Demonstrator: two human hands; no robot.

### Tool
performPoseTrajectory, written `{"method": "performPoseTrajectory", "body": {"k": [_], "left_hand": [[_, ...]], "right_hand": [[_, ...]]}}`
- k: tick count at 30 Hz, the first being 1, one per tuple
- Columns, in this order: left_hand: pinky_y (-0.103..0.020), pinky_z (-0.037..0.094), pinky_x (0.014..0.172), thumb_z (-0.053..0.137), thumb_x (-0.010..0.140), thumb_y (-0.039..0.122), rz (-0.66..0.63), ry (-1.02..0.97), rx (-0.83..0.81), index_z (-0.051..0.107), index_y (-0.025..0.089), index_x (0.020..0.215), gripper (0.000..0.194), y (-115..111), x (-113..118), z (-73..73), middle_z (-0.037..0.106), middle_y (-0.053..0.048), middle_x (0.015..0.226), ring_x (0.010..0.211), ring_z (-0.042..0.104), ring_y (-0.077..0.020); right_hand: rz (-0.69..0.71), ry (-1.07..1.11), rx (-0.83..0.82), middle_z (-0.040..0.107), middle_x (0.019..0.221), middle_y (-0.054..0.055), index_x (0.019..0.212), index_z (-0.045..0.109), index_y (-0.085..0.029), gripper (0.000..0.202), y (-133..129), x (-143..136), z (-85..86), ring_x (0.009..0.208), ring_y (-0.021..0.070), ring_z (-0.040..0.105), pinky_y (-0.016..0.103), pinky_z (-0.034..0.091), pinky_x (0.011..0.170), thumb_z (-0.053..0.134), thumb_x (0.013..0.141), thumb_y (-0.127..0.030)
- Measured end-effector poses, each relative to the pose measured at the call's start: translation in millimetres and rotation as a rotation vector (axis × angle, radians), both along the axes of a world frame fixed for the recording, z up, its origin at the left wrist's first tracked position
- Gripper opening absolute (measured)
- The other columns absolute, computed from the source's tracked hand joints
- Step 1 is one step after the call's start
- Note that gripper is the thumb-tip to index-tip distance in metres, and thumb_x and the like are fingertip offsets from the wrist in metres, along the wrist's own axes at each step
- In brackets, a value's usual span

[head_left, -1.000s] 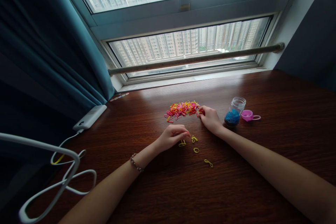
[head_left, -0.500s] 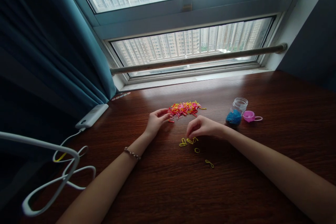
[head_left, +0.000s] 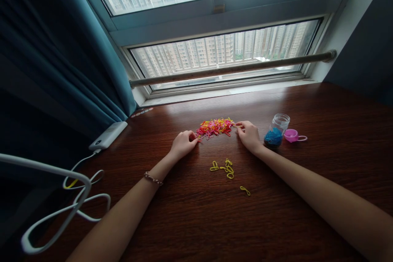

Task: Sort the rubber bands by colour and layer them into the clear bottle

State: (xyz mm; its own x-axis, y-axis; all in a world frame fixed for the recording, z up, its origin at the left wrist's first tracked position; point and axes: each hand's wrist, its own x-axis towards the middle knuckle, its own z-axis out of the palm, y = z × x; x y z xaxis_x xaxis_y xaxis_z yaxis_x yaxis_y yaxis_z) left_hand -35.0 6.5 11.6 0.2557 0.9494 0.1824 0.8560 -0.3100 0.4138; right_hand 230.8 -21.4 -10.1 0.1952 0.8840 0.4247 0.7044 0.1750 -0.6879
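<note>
A heap of small rubber bands [head_left: 215, 127] in red, pink, orange and yellow lies on the table. At its left edge is my left hand [head_left: 183, 144], fingers closed together against the outermost bands; what they pinch, if anything, is too small to make out. My right hand [head_left: 249, 136] reaches the heap's right edge, with thumb and forefinger closed on a yellow rubber band [head_left: 238, 126]. Closer to me, several loose yellow rubber bands [head_left: 229, 169] form a small group, and a single yellow band [head_left: 245, 190] lies apart from them.
Right of my right hand stands an open clear jar [head_left: 275, 132] holding blue bands, with a pink lid [head_left: 291, 135] beside it. A white power bank [head_left: 108, 136] and looped white cable [head_left: 84, 190] are at the left, near the blue curtain [head_left: 101, 57]. A window lies behind the table.
My right hand has moved away from the loose yellow bands, up and right to the heap's right edge. More yellow lies in the near group. My left fingers have drawn together at the heap's left edge.
</note>
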Motion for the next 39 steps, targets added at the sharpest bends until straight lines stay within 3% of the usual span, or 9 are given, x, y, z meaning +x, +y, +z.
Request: {"method": "performPoseTrajectory", "body": {"k": [5,11,15,20,23,27,31,35,39], "left_hand": [[-0.026,0.041,0.059,0.057,0.068,0.033,-0.004,-0.093,-0.026,0.062,0.017,0.068,0.016,0.8,0.5,-4.8,0.065,-0.004,0.073,0.065,0.057,-0.0163],[-0.025,0.046,0.061,0.058,0.071,0.035,-0.084,-0.518,-0.044,0.056,0.014,0.075,0.021,-3.7,6.5,-4.5,0.061,-0.003,0.073,0.066,0.057,-0.0137],[-0.024,0.047,0.065,0.063,0.069,0.033,-0.316,-0.628,-0.245,0.059,0.012,0.079,0.023,-20.6,17.3,10.9,0.060,-0.003,0.078,0.070,0.056,-0.0124],[-0.022,0.044,0.061,0.065,0.070,0.031,-0.710,-0.431,-0.594,0.066,0.011,0.080,0.023,-52.9,35.9,31.1,0.063,-0.006,0.076,0.068,0.055,-0.0125],[-0.021,0.042,0.060,0.064,0.071,0.031,-0.920,-0.312,-0.640,0.069,0.012,0.080,0.022,-63.1,43.5,34.5,0.064,-0.006,0.076,0.067,0.055,-0.0122],[-0.021,0.043,0.059,0.057,0.077,0.033,-0.770,-0.289,-0.331,0.068,0.013,0.080,0.023,-54.0,38.5,26.1,0.063,-0.006,0.072,0.064,0.054,-0.0118],[-0.033,0.041,0.086,0.049,0.083,0.029,-0.563,-0.225,0.132,0.064,0.017,0.095,0.023,-34.3,24.7,14.3,0.064,-0.009,0.093,0.092,0.054,-0.0188],[-0.046,0.018,0.105,0.042,0.086,0.027,-0.552,0.030,0.198,0.044,0.024,0.125,0.039,-25.9,20.7,9.4,0.052,-0.007,0.124,0.126,0.031,-0.0220],[-0.055,-0.001,0.105,0.040,0.087,0.034,-0.542,0.204,0.114,0.031,0.028,0.133,0.047,-25.7,23.5,6.5,0.045,-0.005,0.132,0.132,0.018,-0.0240]], "right_hand": [[-0.022,-0.123,-0.078,0.065,0.094,0.010,0.098,0.060,-0.012,0.027,6.3,4.3,-8.2,0.091,0.0207,0.056,0.033,0.034,0.087,0.047,0.075,-0.006],[-0.013,-0.158,-0.126,0.062,0.087,0.008,0.098,0.058,-0.012,0.026,7.1,6.1,-8.9,0.084,0.0194,0.053,0.032,0.034,0.082,0.050,0.073,-0.006],[-0.039,-0.238,-0.154,0.057,0.083,0.010,0.083,0.061,-0.015,0.013,6.5,5.6,-9.4,0.084,0.0219,0.049,0.033,0.034,0.080,0.050,0.076,-0.011],[-0.100,-0.305,-0.129,0.051,0.086,0.013,0.075,0.059,-0.016,0.008,3.7,3.2,-11.0,0.085,0.0253,0.044,0.035,0.036,0.077,0.051,0.077,-0.016],[-0.095,-0.280,-0.098,0.053,0.086,0.013,0.077,0.057,-0.015,0.009,2.5,1.1,-9.9,0.085,0.0253,0.045,0.036,0.036,0.077,0.048,0.079,-0.016],[0.110,-0.039,-0.011,0.057,0.074,0.006,0.080,0.053,-0.016,0.010,-6.7,-7.4,4.4,0.070,0.0175,0.050,0.028,0.039,0.067,0.044,0.081,-0.018],[0.596,0.090,0.003,0.056,0.063,-0.001,0.073,0.057,-0.016,0.011,-29.8,-21.9,28.3,0.056,0.0101,0.047,0.021,0.036,0.054,0.050,0.078,-0.022],[1.012,0.045,-0.201,0.053,0.051,-0.003,0.069,0.063,-0.014,0.024,-44.7,-31.7,37.0,0.045,0.0074,0.041,0.018,0.031,0.043,0.053,0.079,-0.032],[0.740,-0.036,-0.058,0.061,0.060,0.002,0.070,0.066,-0.015,0.034,-35.9,-29.9,27.3,0.055,0.0111,0.050,0.022,0.040,0.055,0.043,0.087,-0.035]]}}
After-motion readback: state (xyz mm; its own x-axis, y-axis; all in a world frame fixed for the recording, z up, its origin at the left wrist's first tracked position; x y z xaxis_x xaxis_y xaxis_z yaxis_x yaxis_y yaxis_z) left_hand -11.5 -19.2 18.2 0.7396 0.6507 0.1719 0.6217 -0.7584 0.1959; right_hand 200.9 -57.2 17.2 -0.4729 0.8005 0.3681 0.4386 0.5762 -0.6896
